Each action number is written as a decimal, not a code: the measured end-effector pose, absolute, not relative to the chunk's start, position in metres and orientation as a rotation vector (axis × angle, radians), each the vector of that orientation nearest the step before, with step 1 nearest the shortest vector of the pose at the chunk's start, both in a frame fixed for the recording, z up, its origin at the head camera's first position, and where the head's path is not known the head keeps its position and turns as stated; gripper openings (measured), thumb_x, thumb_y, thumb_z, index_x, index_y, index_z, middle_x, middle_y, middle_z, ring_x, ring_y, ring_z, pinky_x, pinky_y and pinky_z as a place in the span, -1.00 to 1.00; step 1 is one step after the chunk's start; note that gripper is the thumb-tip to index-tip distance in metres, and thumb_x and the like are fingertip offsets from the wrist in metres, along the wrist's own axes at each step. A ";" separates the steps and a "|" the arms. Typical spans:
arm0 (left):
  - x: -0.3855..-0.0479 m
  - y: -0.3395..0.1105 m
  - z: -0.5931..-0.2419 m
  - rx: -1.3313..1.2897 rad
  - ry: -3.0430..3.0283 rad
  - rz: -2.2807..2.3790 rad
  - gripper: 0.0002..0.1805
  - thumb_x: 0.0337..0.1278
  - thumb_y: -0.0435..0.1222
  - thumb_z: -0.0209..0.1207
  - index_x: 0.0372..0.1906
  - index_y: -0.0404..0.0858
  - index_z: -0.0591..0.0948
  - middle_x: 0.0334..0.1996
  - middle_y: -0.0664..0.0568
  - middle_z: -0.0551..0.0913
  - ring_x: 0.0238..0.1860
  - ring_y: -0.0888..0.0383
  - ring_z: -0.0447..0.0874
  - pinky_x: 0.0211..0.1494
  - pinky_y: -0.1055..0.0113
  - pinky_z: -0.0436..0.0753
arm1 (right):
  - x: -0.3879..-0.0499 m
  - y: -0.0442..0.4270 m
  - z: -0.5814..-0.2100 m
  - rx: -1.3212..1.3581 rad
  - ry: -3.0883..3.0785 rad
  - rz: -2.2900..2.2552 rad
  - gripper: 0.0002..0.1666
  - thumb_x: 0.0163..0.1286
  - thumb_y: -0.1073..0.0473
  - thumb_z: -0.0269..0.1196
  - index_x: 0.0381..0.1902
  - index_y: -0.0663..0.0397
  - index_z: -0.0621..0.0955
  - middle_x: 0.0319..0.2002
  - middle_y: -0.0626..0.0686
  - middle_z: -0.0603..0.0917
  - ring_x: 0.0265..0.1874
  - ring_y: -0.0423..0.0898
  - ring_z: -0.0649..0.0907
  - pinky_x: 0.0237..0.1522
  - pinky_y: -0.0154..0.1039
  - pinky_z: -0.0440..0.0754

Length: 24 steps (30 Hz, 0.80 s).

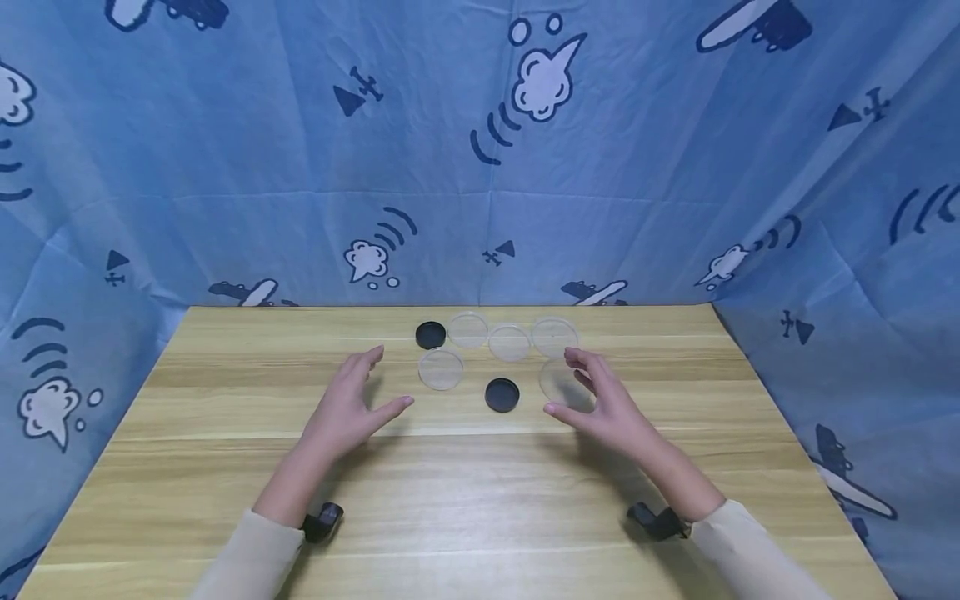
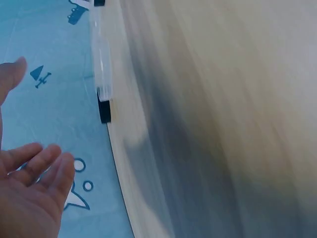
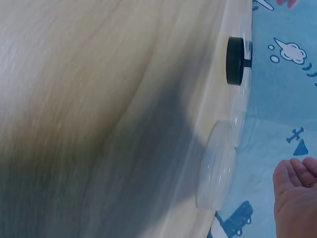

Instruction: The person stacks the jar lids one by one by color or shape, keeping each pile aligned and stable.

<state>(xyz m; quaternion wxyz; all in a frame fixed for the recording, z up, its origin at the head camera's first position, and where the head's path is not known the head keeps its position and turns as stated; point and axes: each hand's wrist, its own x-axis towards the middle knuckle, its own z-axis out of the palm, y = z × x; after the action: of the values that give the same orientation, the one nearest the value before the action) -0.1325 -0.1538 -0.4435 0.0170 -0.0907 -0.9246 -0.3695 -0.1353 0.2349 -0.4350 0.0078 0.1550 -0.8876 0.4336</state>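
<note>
Two black round lid-like discs, one at the back (image 1: 431,335) and one nearer the front (image 1: 502,395), lie among several clear, shallow round dishes. A clear dish (image 1: 441,369) is the thing closest to my left hand (image 1: 348,408), which hovers with thumb and fingers spread and touches nothing. My right hand (image 1: 611,408) is held in the air too, fingers apart, partly covering another clear dish (image 1: 555,383) in the head view. From the right wrist, that dish (image 3: 216,166) stands apart from the hand (image 3: 297,198). Both palms face inward.
Three more clear dishes, a left one (image 1: 468,330), a middle one (image 1: 509,342) and a right one (image 1: 555,337), sit in a row near the back edge of the wooden table (image 1: 480,500). A blue patterned cloth (image 1: 420,150) hangs behind and at the sides.
</note>
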 end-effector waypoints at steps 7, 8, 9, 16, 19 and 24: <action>-0.137 -0.135 -0.444 -0.440 -2.796 -1.350 -0.22 0.20 -0.17 0.46 0.44 -0.40 0.43 0.30 -0.29 0.55 0.34 -0.24 0.58 0.40 -0.07 0.59 | -0.137 0.225 -0.441 0.543 -2.731 1.357 -0.08 0.23 0.21 0.56 0.43 0.37 0.37 0.34 0.35 0.47 0.36 0.27 0.52 0.43 0.13 0.47; -0.138 -0.132 -0.444 -0.462 -2.790 -1.366 -0.23 0.20 -0.19 0.47 0.43 -0.40 0.44 0.30 -0.29 0.55 0.34 -0.23 0.58 0.41 -0.05 0.59 | -0.138 0.224 -0.442 0.549 -2.729 1.360 -0.09 0.24 0.22 0.56 0.42 0.37 0.37 0.33 0.35 0.48 0.35 0.27 0.52 0.42 0.15 0.49; -0.139 -0.130 -0.444 -0.481 -2.785 -1.380 -0.23 0.19 -0.21 0.47 0.43 -0.41 0.44 0.29 -0.30 0.55 0.34 -0.22 0.57 0.41 -0.04 0.60 | -0.138 0.223 -0.443 0.554 -2.733 1.367 -0.10 0.24 0.22 0.55 0.42 0.36 0.37 0.32 0.35 0.48 0.34 0.26 0.53 0.42 0.15 0.50; -0.146 -0.112 -0.444 -0.572 -2.781 -1.386 -0.25 0.16 -0.26 0.49 0.39 -0.44 0.46 0.21 -0.31 0.58 0.24 -0.20 0.64 0.34 0.05 0.65 | -0.142 0.215 -0.448 0.568 -2.772 1.352 -0.11 0.25 0.22 0.55 0.41 0.39 0.39 0.27 0.35 0.52 0.28 0.22 0.57 0.35 0.12 0.58; -0.148 -0.106 -0.444 -0.573 -2.786 -1.409 -0.29 0.16 -0.30 0.48 0.35 -0.45 0.48 0.19 -0.31 0.58 0.21 -0.19 0.66 0.33 0.07 0.66 | -0.144 0.212 -0.448 0.582 -2.779 1.327 -0.14 0.24 0.23 0.55 0.38 0.42 0.41 0.22 0.37 0.56 0.24 0.22 0.61 0.33 0.10 0.61; -0.154 -0.092 -0.443 -0.599 -2.786 -1.457 -0.33 0.16 -0.31 0.47 0.32 -0.45 0.49 0.19 -0.32 0.57 0.20 -0.20 0.69 0.32 0.07 0.66 | -0.148 0.209 -0.448 0.593 -2.787 1.299 -0.16 0.21 0.27 0.56 0.35 0.45 0.44 0.16 0.37 0.60 0.18 0.21 0.63 0.30 0.06 0.63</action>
<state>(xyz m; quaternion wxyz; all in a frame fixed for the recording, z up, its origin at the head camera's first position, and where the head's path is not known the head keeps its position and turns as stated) -0.1541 -0.0925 -0.4434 -0.0296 -0.1871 -0.8700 -0.4551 -0.1479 0.2092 -0.4482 0.0051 0.1894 -0.8899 0.4150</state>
